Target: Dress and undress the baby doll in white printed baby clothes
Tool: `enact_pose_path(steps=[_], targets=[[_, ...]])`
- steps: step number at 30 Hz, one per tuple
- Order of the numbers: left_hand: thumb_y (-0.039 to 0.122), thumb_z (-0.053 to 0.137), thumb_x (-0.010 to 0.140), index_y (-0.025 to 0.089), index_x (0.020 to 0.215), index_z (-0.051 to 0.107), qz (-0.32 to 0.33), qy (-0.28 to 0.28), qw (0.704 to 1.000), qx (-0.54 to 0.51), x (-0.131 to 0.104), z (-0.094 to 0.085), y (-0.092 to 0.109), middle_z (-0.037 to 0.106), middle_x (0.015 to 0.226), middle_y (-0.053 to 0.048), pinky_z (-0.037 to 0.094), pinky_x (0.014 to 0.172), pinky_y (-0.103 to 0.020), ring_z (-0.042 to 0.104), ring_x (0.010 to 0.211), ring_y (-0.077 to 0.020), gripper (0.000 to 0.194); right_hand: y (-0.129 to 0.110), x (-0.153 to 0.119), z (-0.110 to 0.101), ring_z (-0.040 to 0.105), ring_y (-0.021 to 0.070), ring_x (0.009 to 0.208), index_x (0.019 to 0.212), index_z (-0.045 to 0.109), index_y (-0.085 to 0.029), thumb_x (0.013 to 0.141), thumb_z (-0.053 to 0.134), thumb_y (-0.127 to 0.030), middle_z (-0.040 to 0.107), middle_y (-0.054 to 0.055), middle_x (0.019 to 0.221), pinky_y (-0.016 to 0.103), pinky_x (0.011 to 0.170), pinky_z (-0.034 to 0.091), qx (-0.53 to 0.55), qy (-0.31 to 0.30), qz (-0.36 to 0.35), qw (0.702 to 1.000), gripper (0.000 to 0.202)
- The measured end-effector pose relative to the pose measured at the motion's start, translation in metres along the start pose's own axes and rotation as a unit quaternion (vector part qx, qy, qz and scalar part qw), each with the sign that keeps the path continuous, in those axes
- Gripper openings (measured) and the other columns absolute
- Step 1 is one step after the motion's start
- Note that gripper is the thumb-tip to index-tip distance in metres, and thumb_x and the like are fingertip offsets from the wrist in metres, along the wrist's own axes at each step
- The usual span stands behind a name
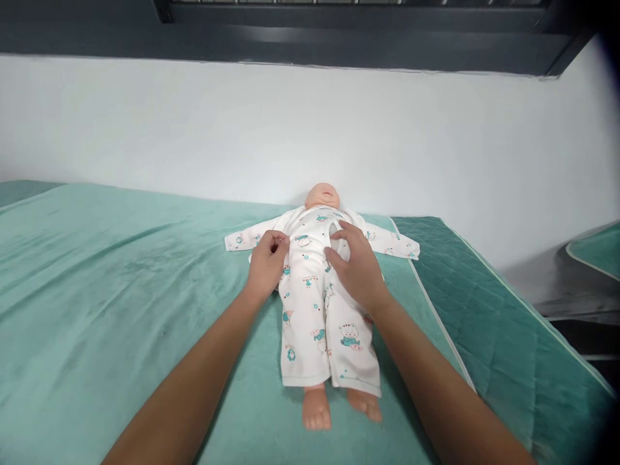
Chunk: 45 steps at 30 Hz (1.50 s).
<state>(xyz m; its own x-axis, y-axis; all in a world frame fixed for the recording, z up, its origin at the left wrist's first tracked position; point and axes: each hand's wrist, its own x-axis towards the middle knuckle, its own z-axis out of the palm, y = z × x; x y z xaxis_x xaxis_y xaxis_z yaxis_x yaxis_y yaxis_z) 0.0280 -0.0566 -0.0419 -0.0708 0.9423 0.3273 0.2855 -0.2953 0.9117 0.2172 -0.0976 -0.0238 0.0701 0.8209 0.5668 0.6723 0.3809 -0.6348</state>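
Note:
A baby doll (323, 195) lies on its back, head toward the wall, arms spread and bare feet toward me. It wears a white long-sleeved top (393, 243) and white baby trousers (305, 323), both printed with small animals. At the waist on the left side, my left hand (269, 261) pinches the edge of the trousers between thumb and fingertips. My right hand (356, 261) rests over the other side of the waist, thumb and forefinger apart beside a rounded white fabric edge (330, 227). Its lower fingers are partly hidden.
A light green sheet (121, 290) covers the surface under the doll. To the right lies a darker green quilted cover (484, 323) with pale piping. A white wall (310, 123) stands behind the doll's head, with a dark metal frame (339, 48) above.

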Motion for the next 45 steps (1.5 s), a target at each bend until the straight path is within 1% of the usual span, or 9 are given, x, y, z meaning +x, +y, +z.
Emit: enact_pose_path(steps=[4,8,14,20,24,27,30,35,45], targets=[[0.035,0.056,0.088,0.024,0.091,0.060,0.013,-0.012,1.000,-0.017,0.000,0.001,0.000,0.054,0.067,0.005,0.038,0.064,-0.025,0.048,0.063,-0.0121,0.012,-0.002,-0.003,-0.001,0.025,0.0264,0.149,0.145,0.042,-0.024,0.094,0.046,-0.026,0.034,0.007,0.159,0.052,0.118,0.026,-0.099,-0.039,-0.073,0.992,0.051],[0.033,0.056,0.087,0.024,0.091,0.061,0.014,-0.009,1.000,-0.012,0.000,0.001,-0.001,0.053,0.067,0.005,0.038,0.064,-0.025,0.048,0.064,-0.0121,0.011,-0.004,-0.004,-0.003,0.019,0.0277,0.151,0.143,0.047,-0.029,0.100,0.035,-0.028,0.034,0.000,0.160,0.059,0.118,0.021,-0.178,-0.106,-0.106,0.972,0.044],[0.030,0.057,0.085,0.023,0.087,0.063,0.002,-0.017,1.000,-0.014,0.001,-0.001,0.000,0.051,0.067,0.005,0.037,0.064,-0.024,0.047,0.064,-0.0116,0.010,-0.014,-0.010,-0.006,0.021,0.0282,0.151,0.140,0.050,-0.026,0.101,0.037,-0.030,0.034,0.002,0.160,0.059,0.118,0.021,-0.190,-0.115,-0.086,0.971,0.042],[0.040,0.057,0.087,0.020,0.069,0.056,0.032,0.007,0.999,0.001,0.004,-0.001,-0.002,0.050,0.065,0.004,0.038,0.066,-0.026,0.047,0.066,-0.0120,0.028,-0.039,-0.074,-0.026,0.016,0.0260,0.152,0.135,0.050,-0.030,0.094,0.053,-0.037,0.033,0.000,0.160,0.063,0.121,0.011,-0.126,-0.197,-0.059,0.970,0.042],[0.034,0.060,0.085,0.021,0.080,0.062,0.055,0.027,0.998,0.017,0.004,-0.001,-0.001,0.062,0.082,0.001,0.045,0.073,-0.026,0.058,0.082,-0.0149,0.014,-0.054,-0.127,-0.044,0.014,0.0258,0.153,0.118,0.056,-0.027,0.086,0.058,-0.024,0.033,0.001,0.160,0.060,0.118,0.026,-0.101,-0.209,-0.006,0.973,0.032],[0.032,0.059,0.087,0.023,0.100,0.067,0.109,0.013,0.994,0.010,0.003,0.000,0.000,0.067,0.114,-0.003,0.050,0.087,-0.029,0.060,0.110,-0.0182,0.018,-0.064,-0.151,-0.043,0.019,0.0274,0.151,0.104,0.060,-0.027,0.084,0.054,-0.014,0.036,-0.001,0.158,0.063,0.116,0.028,-0.141,-0.197,-0.001,0.970,0.025],[0.035,0.055,0.091,0.024,0.110,0.068,0.146,-0.033,0.989,0.008,0.002,0.002,0.000,0.061,0.136,-0.005,0.044,0.107,-0.036,0.054,0.127,-0.0195,0.027,-0.070,-0.159,-0.031,0.025,0.0310,0.149,0.100,0.061,-0.025,0.087,0.052,-0.011,0.040,0.000,0.156,0.067,0.115,0.023,-0.219,-0.141,0.001,0.966,0.021],[0.040,0.052,0.093,0.023,0.125,0.064,0.142,-0.084,0.986,0.020,0.002,0.004,0.002,0.060,0.140,-0.005,0.033,0.119,-0.040,0.051,0.134,-0.0209,0.038,-0.074,-0.157,-0.018,0.032,0.0318,0.146,0.090,0.063,-0.023,0.094,0.052,-0.018,0.051,0.001,0.149,0.064,0.117,0.022,-0.257,-0.088,-0.020,0.962,0.013],[0.046,0.048,0.096,0.024,0.129,0.062,0.127,-0.096,0.987,0.006,0.001,0.004,0.005,0.057,0.143,-0.005,0.032,0.119,-0.040,0.050,0.135,-0.0207,0.043,-0.104,-0.162,-0.042,0.049,0.0228,0.132,0.097,0.061,-0.023,0.088,0.054,-0.014,0.064,0.002,0.129,0.051,0.120,0.025,-0.124,-0.076,-0.125,0.981,0.014]])
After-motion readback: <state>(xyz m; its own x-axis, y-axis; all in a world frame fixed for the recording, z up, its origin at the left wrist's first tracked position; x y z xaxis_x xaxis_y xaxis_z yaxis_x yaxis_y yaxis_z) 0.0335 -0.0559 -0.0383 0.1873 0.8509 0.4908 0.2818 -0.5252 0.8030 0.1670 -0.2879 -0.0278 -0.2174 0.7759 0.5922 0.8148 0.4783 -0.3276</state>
